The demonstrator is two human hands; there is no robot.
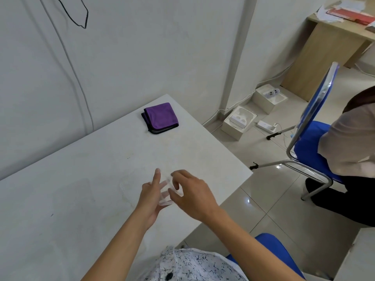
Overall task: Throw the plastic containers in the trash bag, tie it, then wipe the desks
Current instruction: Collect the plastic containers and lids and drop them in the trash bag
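Over the white surface [81, 179], the right grip [192, 196] curls round a small clear plastic container [165, 197], braced by the open, straight-fingered left grip [151, 198]; so light a hold on slick plastic could let it slip and fall.

A person [349, 138] in a pale top sat on a blue chair [308, 142]. On the tiled floor [263, 189] stood an open white box [237, 123], a second box [268, 98] and a power strip [265, 126] (white, cable trailing). A black cord [86, 21] hung on the wall [142, 47].
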